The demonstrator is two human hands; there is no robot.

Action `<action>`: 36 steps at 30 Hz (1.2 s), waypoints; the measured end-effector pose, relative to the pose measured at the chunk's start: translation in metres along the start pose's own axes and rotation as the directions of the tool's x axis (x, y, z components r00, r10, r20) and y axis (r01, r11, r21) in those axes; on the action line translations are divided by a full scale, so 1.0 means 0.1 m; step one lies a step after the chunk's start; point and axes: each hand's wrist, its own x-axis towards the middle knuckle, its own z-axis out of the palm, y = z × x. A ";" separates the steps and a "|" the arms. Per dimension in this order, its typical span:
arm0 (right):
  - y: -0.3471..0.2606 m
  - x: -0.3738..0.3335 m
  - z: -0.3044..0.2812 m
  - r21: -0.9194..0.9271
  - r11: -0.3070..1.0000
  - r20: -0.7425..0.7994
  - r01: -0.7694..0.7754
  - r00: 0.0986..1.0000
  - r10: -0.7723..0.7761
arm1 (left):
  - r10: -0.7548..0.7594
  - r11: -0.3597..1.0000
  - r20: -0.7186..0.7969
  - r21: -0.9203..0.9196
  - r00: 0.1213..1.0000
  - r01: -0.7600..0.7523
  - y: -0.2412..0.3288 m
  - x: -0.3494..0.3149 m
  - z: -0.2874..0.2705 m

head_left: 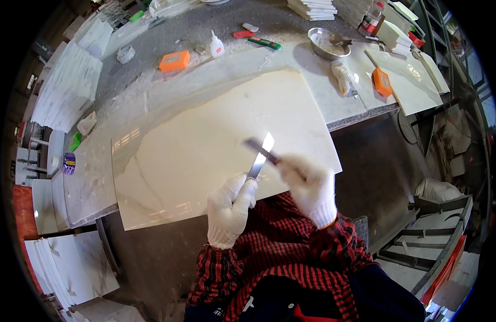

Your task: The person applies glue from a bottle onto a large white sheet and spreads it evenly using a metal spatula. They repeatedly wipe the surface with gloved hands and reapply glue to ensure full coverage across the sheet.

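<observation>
My left hand (228,210), in a white knit glove, is closed around the lower end of a shiny flat metal blade (256,166) that points up and away from me. In my right hand (311,188), also gloved in white, is a darker flat blade (253,144), partly smeared by motion. The dark blade crosses the shiny one; whether they touch I cannot tell. Both hands are above the near edge of a large, polished cream-white stone slab (216,139), which lies on the worktable and overhangs its front edge. The blades' gripped ends are hidden by the gloves.
On the dusty worktable (124,80) are an orange block (174,60), a white squeeze bottle (216,45), a green-handled tool (264,43), a metal bowl (328,44), a crumpled white glove (342,78) and another orange block (382,82). Stacked slabs (68,91) stand at the left.
</observation>
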 end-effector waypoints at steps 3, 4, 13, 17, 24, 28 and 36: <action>-0.08 0.04 -0.04 0.001 0.991 -0.045 0.135 0.990 -0.135 | -0.014 0.999 -0.004 0.036 1.000 0.014 -0.02 -0.03 0.00; -0.07 -0.04 0.00 -0.062 0.969 -0.005 0.238 0.971 -0.239 | -0.010 0.999 -0.004 0.043 1.000 0.011 -0.02 -0.02 0.02; 0.07 0.25 -0.24 0.127 0.991 -0.254 0.029 0.967 0.004 | -0.073 0.997 -0.006 0.023 0.997 0.073 0.14 -0.06 0.04; -0.06 0.12 -0.29 0.343 0.904 -0.040 -0.257 0.957 0.287 | -0.078 0.997 -0.014 -0.010 0.997 0.078 0.11 -0.02 0.05; -0.02 0.04 -0.19 0.323 0.932 0.043 -0.166 0.986 0.160 | -0.165 0.986 -0.031 -0.038 0.986 0.164 0.10 -0.01 0.06; -0.05 0.01 -0.10 0.247 0.957 0.033 -0.155 0.988 0.152 | -0.185 0.981 -0.001 -0.058 0.983 0.184 0.11 0.00 0.08; 0.22 -0.23 0.15 0.033 0.980 0.043 0.194 0.980 -0.196 | -0.040 0.999 0.011 -0.025 0.999 0.040 -0.07 -0.03 0.08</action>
